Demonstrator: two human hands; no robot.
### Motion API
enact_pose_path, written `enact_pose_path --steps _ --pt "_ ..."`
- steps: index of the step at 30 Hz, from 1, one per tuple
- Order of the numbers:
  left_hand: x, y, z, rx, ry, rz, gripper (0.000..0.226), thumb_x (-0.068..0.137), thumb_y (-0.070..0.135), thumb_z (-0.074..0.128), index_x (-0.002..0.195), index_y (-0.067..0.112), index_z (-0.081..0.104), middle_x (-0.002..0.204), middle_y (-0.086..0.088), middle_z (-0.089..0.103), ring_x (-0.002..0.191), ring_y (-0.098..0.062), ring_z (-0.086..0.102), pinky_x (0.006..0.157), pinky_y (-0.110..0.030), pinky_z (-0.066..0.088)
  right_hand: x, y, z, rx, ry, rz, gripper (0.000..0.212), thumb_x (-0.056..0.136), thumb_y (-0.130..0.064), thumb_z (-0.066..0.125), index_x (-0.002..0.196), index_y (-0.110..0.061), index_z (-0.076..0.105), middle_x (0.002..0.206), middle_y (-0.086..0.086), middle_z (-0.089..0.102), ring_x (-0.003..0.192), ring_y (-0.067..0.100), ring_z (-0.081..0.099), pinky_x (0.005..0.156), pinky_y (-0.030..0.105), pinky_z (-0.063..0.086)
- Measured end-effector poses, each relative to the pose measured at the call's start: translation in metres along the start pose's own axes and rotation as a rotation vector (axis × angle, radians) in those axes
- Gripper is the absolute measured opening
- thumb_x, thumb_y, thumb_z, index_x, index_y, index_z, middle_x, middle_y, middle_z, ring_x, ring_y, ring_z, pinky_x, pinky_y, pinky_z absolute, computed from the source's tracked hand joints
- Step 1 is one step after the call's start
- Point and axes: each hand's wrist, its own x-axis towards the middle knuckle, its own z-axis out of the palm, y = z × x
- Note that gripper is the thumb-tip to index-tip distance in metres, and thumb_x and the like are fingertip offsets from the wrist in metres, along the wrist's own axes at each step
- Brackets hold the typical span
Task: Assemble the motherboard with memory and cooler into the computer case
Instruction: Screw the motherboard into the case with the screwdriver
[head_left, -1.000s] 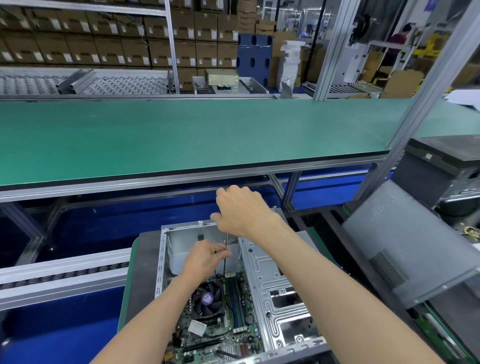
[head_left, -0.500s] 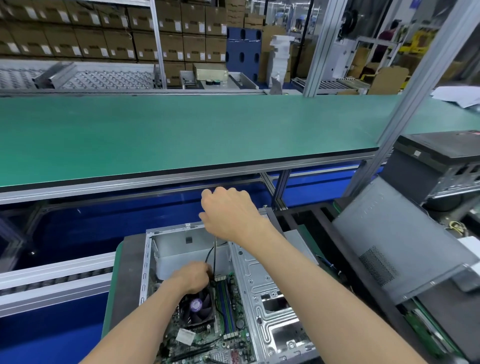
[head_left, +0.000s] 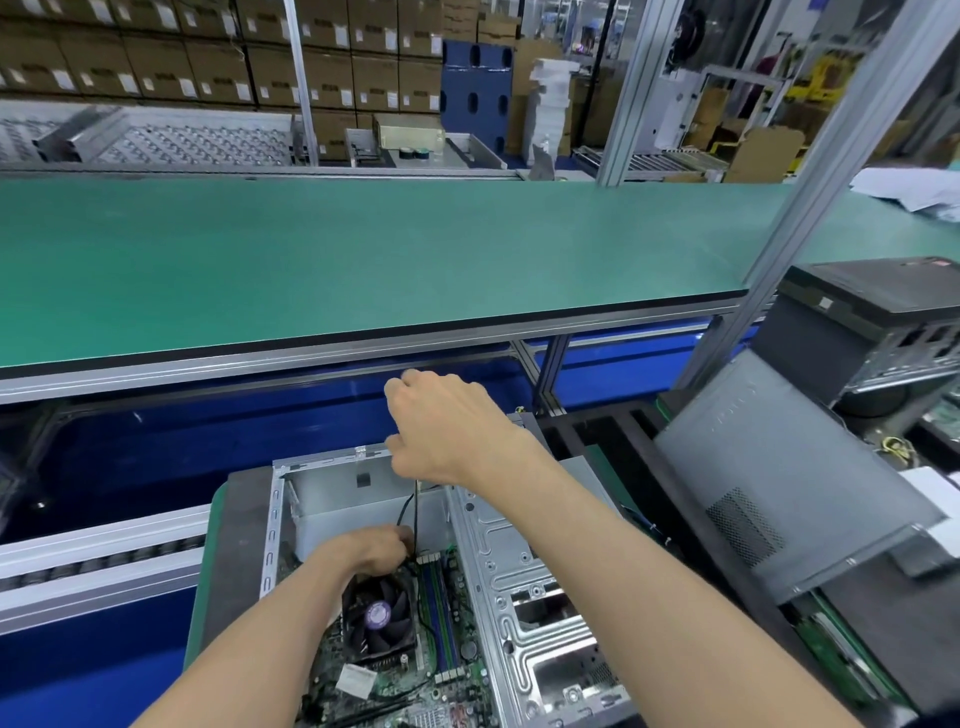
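- Head view, placement: the computer case (head_left: 519, 597) lies on its side with the open face up, which gives access from above. It rests on a dark pallet (head_left: 239, 530) over a green mat.
- The motherboard (head_left: 415, 675) sits flat inside the case. The cooler fan (head_left: 378, 621) is mounted on it, and the memory slots (head_left: 439, 613) run just right of the fan.
- The right hand (head_left: 447, 431) is raised above the case's far wall, fingers curled around the top of a thin tool shaft (head_left: 416, 512), judged to be a screwdriver. The shaft runs straight down to the board's far edge.
- The left hand (head_left: 371, 548) rests at the far edge of the fan, fingers curled against the lower shaft, apparently to steady the tip over a mounting screw.
- A black cable (head_left: 404, 506) arcs beside the shaft.
- A grey side panel (head_left: 779, 493) leans at the right, well apart from the case.
- The green counter (head_left: 363, 249) stands beyond.
- Hidden: the tool handle is enclosed in the right hand. The tip and any screw are covered by the left hand. Whether memory modules are seated cannot be determined. The case's near end is cut off.
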Motion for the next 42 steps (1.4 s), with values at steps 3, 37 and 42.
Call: enact_pose_path --steps 3,37,42 --pt "0.002 -0.001 0.001 -0.015 0.012 0.002 0.054 0.096 0.008 0.032 0.147 0.02 0.043 0.156 -0.006 0.039 0.137 -0.024 0.043 0.112 -0.032 0.034 -0.002 0.0 -0.001 0.036 -0.011 -0.029 0.023 0.085 -0.019 0.063 0.095 -0.01 0.045 0.088 0.001 0.04 0.066 0.02 0.038 0.052 0.029 0.023" --pt "-0.045 -0.001 0.012 -0.237 0.37 0.108 0.039 0.084 0.021 0.05 0.115 0.042 0.062 0.097 0.008 0.072 0.08 -0.009 0.065 0.079 -0.03 0.053 -0.008 -0.002 0.003 -0.151 0.086 0.07 0.018 0.098 -0.025 0.051 0.086 -0.016 0.041 0.079 0.001 0.037 0.072 0.029 0.044 0.062 0.036 0.031" --pt "-0.076 0.022 -0.006 -0.622 0.717 0.37 0.008 0.091 0.042 0.064 0.095 0.048 0.068 0.043 0.008 0.047 0.038 -0.013 0.03 0.042 -0.024 0.028 -0.007 -0.002 -0.001 0.009 -0.03 0.055 0.016 0.087 -0.023 0.057 0.09 -0.012 0.046 0.088 0.002 0.043 0.075 0.027 0.044 0.062 0.036 0.031"
